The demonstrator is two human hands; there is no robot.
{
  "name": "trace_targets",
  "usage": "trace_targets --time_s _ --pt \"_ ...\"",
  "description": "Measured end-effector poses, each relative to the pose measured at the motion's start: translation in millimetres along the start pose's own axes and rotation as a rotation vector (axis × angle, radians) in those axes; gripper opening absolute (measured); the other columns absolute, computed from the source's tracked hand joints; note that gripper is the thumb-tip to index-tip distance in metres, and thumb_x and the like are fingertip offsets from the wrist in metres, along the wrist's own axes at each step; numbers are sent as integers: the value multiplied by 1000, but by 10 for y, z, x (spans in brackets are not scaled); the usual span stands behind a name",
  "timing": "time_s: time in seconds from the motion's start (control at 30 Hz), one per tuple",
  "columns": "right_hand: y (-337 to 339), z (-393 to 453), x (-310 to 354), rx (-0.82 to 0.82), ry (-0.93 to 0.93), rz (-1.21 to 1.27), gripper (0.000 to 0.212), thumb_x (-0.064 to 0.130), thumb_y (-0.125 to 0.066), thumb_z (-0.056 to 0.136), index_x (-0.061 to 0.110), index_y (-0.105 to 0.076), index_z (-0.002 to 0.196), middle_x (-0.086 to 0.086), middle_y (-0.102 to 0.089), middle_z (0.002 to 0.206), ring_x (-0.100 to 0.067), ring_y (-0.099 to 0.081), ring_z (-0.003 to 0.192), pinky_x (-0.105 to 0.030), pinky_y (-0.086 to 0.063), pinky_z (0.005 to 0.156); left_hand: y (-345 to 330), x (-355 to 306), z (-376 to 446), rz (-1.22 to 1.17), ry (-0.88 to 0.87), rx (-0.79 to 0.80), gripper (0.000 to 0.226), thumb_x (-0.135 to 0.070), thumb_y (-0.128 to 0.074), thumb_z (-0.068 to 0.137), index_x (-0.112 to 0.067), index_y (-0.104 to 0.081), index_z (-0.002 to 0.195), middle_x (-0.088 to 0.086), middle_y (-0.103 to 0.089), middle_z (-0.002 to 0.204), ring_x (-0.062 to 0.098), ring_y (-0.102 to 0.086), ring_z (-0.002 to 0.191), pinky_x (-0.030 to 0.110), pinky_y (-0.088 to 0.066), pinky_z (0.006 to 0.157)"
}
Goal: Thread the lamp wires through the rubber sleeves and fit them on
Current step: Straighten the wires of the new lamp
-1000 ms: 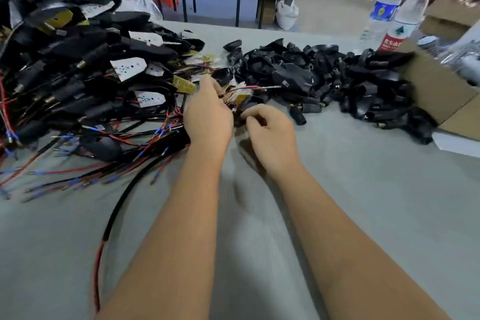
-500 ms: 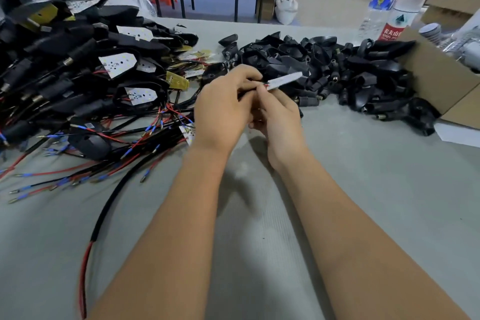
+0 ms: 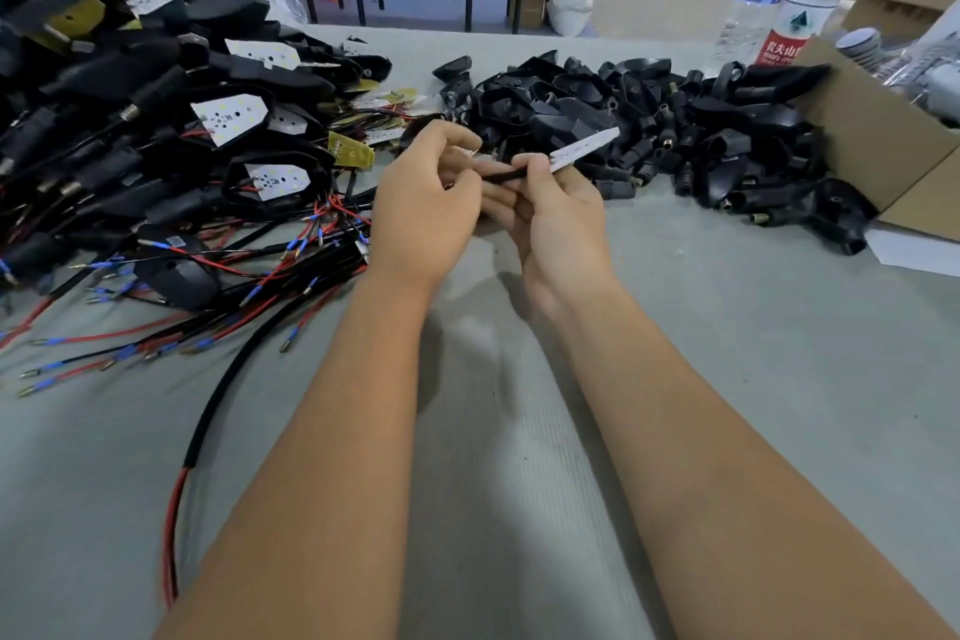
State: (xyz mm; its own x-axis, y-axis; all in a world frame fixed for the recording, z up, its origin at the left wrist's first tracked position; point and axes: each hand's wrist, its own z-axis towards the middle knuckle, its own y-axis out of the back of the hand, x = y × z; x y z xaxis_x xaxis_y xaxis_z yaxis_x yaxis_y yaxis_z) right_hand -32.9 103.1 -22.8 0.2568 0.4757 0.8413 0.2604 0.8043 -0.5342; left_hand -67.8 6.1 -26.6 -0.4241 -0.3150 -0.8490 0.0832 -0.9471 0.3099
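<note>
My right hand pinches a small white LED board where its black sheathed wire leaves it; the board sticks out up and to the right. My left hand grips the other end of that short black wire stretch, fingers curled over it. Both hands hover just above the grey table, close together. A heap of loose black rubber sleeves lies right behind them. What my left fingers cover is hidden.
A big pile of finished lamp housings with white boards and red-black wires fills the left. A long black cable runs toward me. A cardboard box and two water bottles stand at the right.
Both hands lifted from the pile and came together with the white board and its wire. Since half a second ago they have drawn slightly apart, baring a stretch of black wire.
</note>
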Motion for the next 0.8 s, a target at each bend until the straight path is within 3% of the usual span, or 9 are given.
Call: trace_targets --time_s 0.13,0.23,0.3,0.37,0.43,0.5,0.6,0.7,0.8 --pt "159 140 110 -158 155 78 22 12 -34 106 7 -49 90 -14 -67 80 -15 -61 59 -24 -56 62 121 127 -2 256 -5 138 33 -26 -48 82 -41 -57 110 -12 -65 91 14 -60 77 36 -50 73" --pt "511 266 333 -392 248 195 24 13 -33 107 9 -46 88 -12 -66 74 -13 -59 53 -23 -53 56 145 173 22 333 29 110 31 -19 -50 89 -32 -63 114 -11 -65 96 16 -59 89 33 -46 80" --pt "721 291 440 -470 257 253 25 15 -33 107 9 -47 88 -11 -66 73 -13 -59 54 -23 -53 58 135 170 33 416 25 109 28 -16 -49 93 -24 -66 114 -5 -65 99 14 -57 83 29 -42 75" --pt "813 281 454 -473 223 325 19 13 -40 105 8 -51 90 -11 -67 74 -13 -60 57 -22 -54 60 108 138 32 504 -34 119 26 -18 -48 96 -20 -69 111 -1 -67 99 18 -57 82 32 -43 74" --pt "791 277 426 -431 164 338 9 8 -49 101 6 -55 94 -9 -67 75 -11 -60 58 -20 -54 59 70 87 23 544 -111 119 24 -19 -49 97 -17 -70 109 3 -69 102 24 -58 94 40 -47 82" --pt "723 278 380 -372 97 304 9 5 -53 99 5 -57 90 -8 -65 70 -10 -61 56 -19 -54 58 33 55 11 534 -139 119 22 -19 -49 99 -17 -69 107 2 -67 95 25 -57 92 39 -46 77" --pt "649 268 300 -368 38 264 13 7 -52 99 5 -53 86 -8 -61 66 -12 -61 56 -20 -55 58 25 99 4 497 -74 116 19 -20 -48 101 -18 -66 104 -9 -54 76 19 -49 76 32 -34 66" --pt "618 261 233 -412 52 229 17 8 -49 101 7 -48 85 -9 -60 71 -13 -60 58 -20 -55 60 37 152 11 530 -13 86 20 -20 -46 102 -16 -66 105 -5 -54 80 19 -48 74 30 -31 64" --pt "560 224 229 -297 10 197 14 10 -51 101 7 -52 87 -9 -63 73 -14 -61 59 -22 -54 59 20 107 -1 517 -41 40 21 -22 -47 101 -19 -68 107 -3 -60 84 21 -53 78 32 -36 65"
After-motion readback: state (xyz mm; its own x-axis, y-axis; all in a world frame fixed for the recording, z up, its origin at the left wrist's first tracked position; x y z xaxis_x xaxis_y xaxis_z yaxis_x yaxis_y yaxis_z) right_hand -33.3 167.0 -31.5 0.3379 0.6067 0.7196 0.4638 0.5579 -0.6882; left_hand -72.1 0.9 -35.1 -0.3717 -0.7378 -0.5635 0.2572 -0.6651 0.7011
